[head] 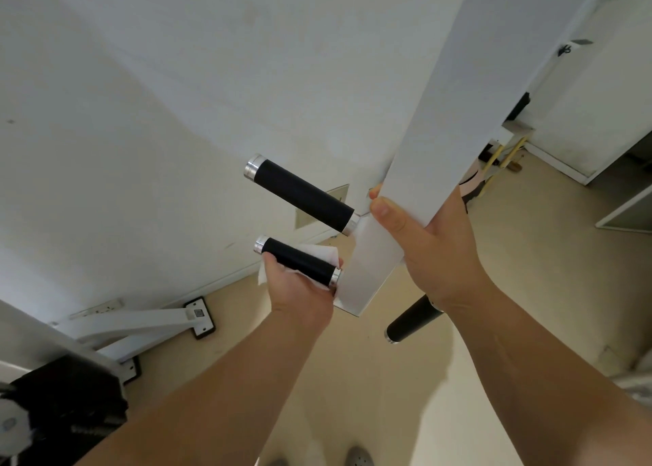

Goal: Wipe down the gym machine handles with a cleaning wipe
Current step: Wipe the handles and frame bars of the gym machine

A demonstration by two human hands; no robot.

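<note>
Wipe (320, 252) is clutched round the lower handle (300, 261) by the left hand (300, 291); the white bar (423, 148) is gripped by the right hand (427, 243).

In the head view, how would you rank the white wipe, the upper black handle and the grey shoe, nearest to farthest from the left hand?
1. White wipe, gripped in the left hand around the lower handle.
2. Upper black handle, just above, on the same white bar.
3. Grey shoe, far below on the floor.
</note>
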